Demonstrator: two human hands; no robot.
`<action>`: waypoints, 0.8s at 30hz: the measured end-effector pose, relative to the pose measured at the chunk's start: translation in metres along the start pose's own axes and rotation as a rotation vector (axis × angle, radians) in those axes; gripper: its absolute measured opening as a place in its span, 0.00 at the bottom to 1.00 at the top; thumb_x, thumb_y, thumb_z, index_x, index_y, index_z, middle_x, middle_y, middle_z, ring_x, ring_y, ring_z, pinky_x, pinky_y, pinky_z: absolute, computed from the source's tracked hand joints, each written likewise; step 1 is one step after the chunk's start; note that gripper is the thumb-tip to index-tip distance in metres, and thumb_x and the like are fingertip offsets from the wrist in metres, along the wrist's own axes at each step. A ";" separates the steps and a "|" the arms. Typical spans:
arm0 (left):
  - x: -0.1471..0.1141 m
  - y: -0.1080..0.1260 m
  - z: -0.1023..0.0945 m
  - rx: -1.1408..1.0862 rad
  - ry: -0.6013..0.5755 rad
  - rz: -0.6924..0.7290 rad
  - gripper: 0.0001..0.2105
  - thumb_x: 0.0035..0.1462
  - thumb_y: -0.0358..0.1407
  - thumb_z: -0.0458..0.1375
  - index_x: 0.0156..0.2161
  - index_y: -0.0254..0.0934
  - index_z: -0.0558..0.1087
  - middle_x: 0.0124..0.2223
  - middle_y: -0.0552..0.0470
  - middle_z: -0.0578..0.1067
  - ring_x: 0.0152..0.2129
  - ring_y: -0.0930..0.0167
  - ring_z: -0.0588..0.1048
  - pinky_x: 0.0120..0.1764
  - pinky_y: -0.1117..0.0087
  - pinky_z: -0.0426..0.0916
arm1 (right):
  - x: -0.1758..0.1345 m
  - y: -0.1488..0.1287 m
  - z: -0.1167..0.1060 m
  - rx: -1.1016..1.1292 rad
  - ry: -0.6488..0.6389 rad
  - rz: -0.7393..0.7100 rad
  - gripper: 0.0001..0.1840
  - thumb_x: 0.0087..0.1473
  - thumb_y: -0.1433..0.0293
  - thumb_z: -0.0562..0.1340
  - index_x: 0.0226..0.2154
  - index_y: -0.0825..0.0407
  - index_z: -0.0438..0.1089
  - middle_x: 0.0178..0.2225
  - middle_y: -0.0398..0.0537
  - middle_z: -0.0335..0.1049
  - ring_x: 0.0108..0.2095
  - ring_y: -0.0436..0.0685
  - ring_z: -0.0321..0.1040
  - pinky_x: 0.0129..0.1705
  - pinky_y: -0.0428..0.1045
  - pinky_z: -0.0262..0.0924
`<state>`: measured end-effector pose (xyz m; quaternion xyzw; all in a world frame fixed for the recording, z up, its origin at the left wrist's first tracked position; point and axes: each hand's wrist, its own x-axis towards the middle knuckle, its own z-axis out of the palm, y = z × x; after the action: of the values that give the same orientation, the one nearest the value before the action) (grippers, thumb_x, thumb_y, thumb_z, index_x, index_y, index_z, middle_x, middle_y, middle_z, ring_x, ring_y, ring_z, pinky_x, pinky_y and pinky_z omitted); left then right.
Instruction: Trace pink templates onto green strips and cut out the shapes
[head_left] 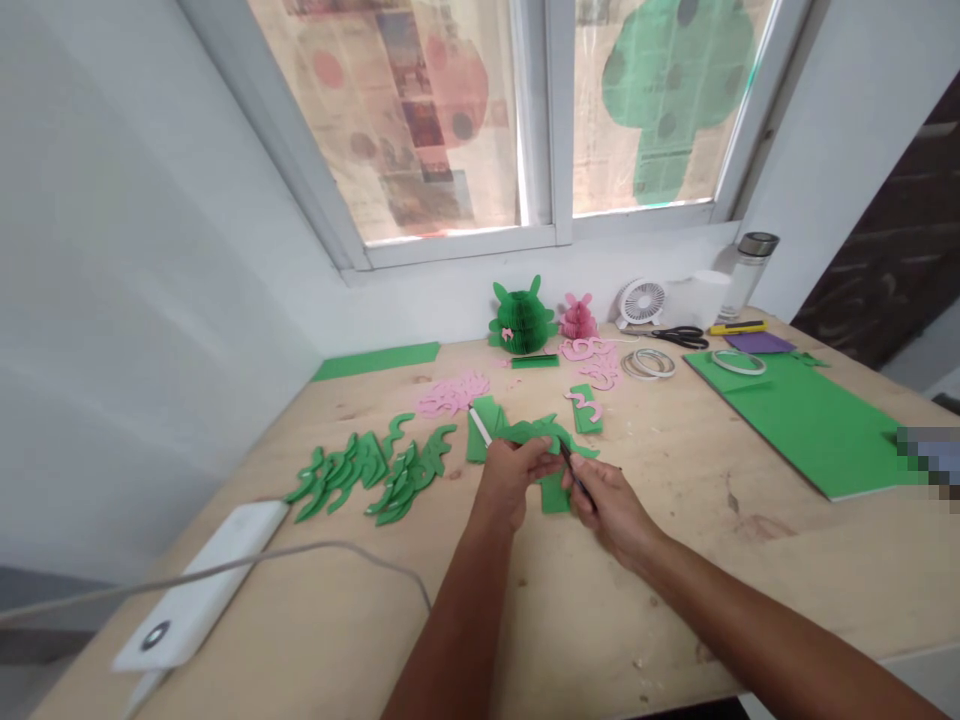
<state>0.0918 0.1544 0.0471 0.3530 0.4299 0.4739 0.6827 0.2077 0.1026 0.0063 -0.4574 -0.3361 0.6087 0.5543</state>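
Observation:
My left hand [517,472] pinches a green paper piece [529,430] with a wavy edge. My right hand [606,500] is closed around a slim black tool [576,470]; its tip meets the paper beside my left fingertips, and its exact kind is unclear. Just below lies a green paper strip [555,494], partly hidden by my hands. Close to my left hand, a white pen [480,424] rests on a green paper piece [478,445]. A pink curved cutout [589,405] lies on another green piece further right. Several green wavy cutouts [409,480] are piled to the left.
Pink cutouts [454,393], a green honeycomb paper figure [523,322] and a pink one [578,318] stand or lie behind. Tape rolls [649,364], scissors [679,337], a small fan [642,302] and green sheets [810,430] are right. A cable [300,548] crosses a white device [210,585].

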 end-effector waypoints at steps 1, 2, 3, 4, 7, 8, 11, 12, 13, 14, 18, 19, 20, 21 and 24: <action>0.000 0.000 0.000 -0.003 0.003 0.002 0.07 0.34 0.33 0.66 0.20 0.31 0.74 0.20 0.51 0.74 0.19 0.71 0.74 0.30 0.68 0.72 | 0.000 0.000 0.000 -0.004 0.000 0.003 0.25 0.48 0.46 0.61 0.24 0.53 0.66 0.10 0.33 0.50 0.12 0.43 0.40 0.16 0.44 0.31; 0.000 0.001 0.000 -0.007 0.007 0.004 0.07 0.34 0.33 0.66 0.20 0.31 0.73 0.20 0.51 0.73 0.19 0.71 0.74 0.30 0.68 0.72 | -0.001 0.000 0.000 -0.007 0.001 0.005 0.25 0.48 0.46 0.61 0.24 0.53 0.66 0.10 0.33 0.50 0.12 0.43 0.40 0.15 0.44 0.31; -0.001 0.001 0.000 -0.011 0.011 0.005 0.07 0.34 0.33 0.66 0.20 0.31 0.73 0.20 0.52 0.73 0.19 0.71 0.74 0.30 0.68 0.72 | -0.001 -0.001 0.001 -0.008 0.002 0.005 0.25 0.48 0.47 0.61 0.24 0.53 0.66 0.10 0.33 0.50 0.12 0.43 0.40 0.15 0.44 0.31; -0.001 0.001 0.000 -0.014 0.013 0.005 0.07 0.34 0.33 0.66 0.20 0.32 0.73 0.20 0.52 0.74 0.19 0.71 0.74 0.30 0.68 0.72 | -0.001 -0.001 0.001 -0.008 0.002 0.005 0.25 0.48 0.47 0.61 0.24 0.53 0.66 0.11 0.33 0.50 0.12 0.43 0.40 0.15 0.44 0.31; -0.001 0.001 0.000 -0.011 0.010 0.004 0.07 0.33 0.33 0.66 0.21 0.32 0.74 0.21 0.52 0.74 0.19 0.71 0.74 0.30 0.68 0.72 | -0.002 -0.002 0.002 -0.007 0.006 -0.001 0.26 0.47 0.46 0.61 0.24 0.53 0.66 0.10 0.33 0.50 0.12 0.43 0.40 0.15 0.44 0.31; -0.001 0.001 0.000 -0.008 0.008 0.003 0.07 0.33 0.33 0.66 0.21 0.31 0.74 0.21 0.52 0.74 0.19 0.71 0.74 0.30 0.68 0.72 | -0.002 -0.002 0.002 -0.007 0.009 -0.002 0.26 0.47 0.46 0.61 0.23 0.54 0.66 0.10 0.32 0.50 0.12 0.43 0.40 0.15 0.44 0.31; -0.001 0.002 0.000 -0.003 0.004 0.000 0.08 0.34 0.33 0.66 0.21 0.31 0.74 0.21 0.53 0.74 0.19 0.71 0.74 0.30 0.68 0.72 | -0.001 -0.001 0.002 -0.003 0.013 -0.003 0.26 0.47 0.46 0.61 0.23 0.54 0.66 0.10 0.32 0.50 0.12 0.43 0.40 0.15 0.44 0.31; -0.001 0.002 0.000 -0.003 0.001 -0.002 0.08 0.34 0.33 0.66 0.22 0.31 0.73 0.20 0.53 0.73 0.19 0.71 0.74 0.30 0.68 0.72 | 0.000 0.000 0.002 0.000 0.010 -0.003 0.26 0.48 0.46 0.61 0.23 0.54 0.66 0.10 0.32 0.50 0.12 0.43 0.40 0.15 0.44 0.31; 0.000 0.002 0.000 -0.004 -0.002 -0.003 0.08 0.33 0.33 0.66 0.22 0.32 0.73 0.20 0.53 0.74 0.19 0.71 0.74 0.30 0.68 0.72 | 0.000 0.000 0.001 0.002 0.007 -0.003 0.26 0.48 0.47 0.62 0.24 0.54 0.66 0.10 0.32 0.50 0.12 0.43 0.40 0.15 0.44 0.31; 0.000 0.002 0.000 -0.006 -0.005 -0.003 0.08 0.33 0.33 0.66 0.22 0.32 0.74 0.21 0.53 0.74 0.19 0.72 0.74 0.30 0.68 0.72 | 0.000 0.001 0.001 0.004 0.004 -0.004 0.26 0.48 0.47 0.62 0.24 0.54 0.66 0.10 0.32 0.50 0.12 0.43 0.40 0.15 0.44 0.31; -0.001 0.003 -0.001 -0.005 -0.013 -0.007 0.08 0.33 0.32 0.66 0.24 0.32 0.74 0.22 0.53 0.75 0.20 0.72 0.74 0.30 0.68 0.72 | 0.000 0.002 0.000 0.002 0.006 -0.004 0.26 0.47 0.47 0.62 0.23 0.54 0.66 0.10 0.32 0.50 0.12 0.43 0.40 0.15 0.44 0.30; -0.001 0.004 -0.001 -0.003 -0.013 -0.009 0.08 0.34 0.32 0.66 0.23 0.32 0.74 0.22 0.53 0.75 0.20 0.72 0.74 0.30 0.69 0.72 | 0.000 0.001 0.000 -0.004 0.006 -0.006 0.25 0.47 0.47 0.62 0.23 0.54 0.66 0.10 0.32 0.50 0.12 0.43 0.40 0.15 0.44 0.30; -0.001 0.004 -0.001 0.001 -0.014 -0.011 0.08 0.34 0.32 0.66 0.23 0.32 0.73 0.22 0.53 0.75 0.20 0.72 0.74 0.29 0.69 0.71 | 0.000 0.001 0.000 -0.014 0.008 -0.008 0.25 0.47 0.47 0.62 0.23 0.53 0.66 0.10 0.32 0.50 0.12 0.43 0.40 0.15 0.44 0.31; -0.001 0.004 -0.001 0.003 -0.016 -0.012 0.08 0.34 0.32 0.66 0.23 0.32 0.73 0.22 0.53 0.75 0.20 0.72 0.74 0.29 0.69 0.71 | 0.000 0.000 0.000 -0.024 0.008 -0.011 0.25 0.48 0.47 0.62 0.23 0.53 0.66 0.10 0.32 0.50 0.12 0.43 0.40 0.15 0.44 0.31; 0.000 0.005 -0.002 0.014 -0.023 -0.015 0.08 0.33 0.32 0.66 0.24 0.33 0.74 0.22 0.53 0.75 0.19 0.71 0.74 0.29 0.69 0.71 | -0.001 -0.002 0.001 -0.050 0.004 -0.011 0.26 0.48 0.47 0.61 0.23 0.53 0.66 0.10 0.32 0.50 0.12 0.43 0.40 0.15 0.44 0.31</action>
<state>0.0880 0.1560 0.0506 0.3598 0.4281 0.4615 0.6887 0.2075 0.1022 0.0086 -0.4703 -0.3527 0.5962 0.5468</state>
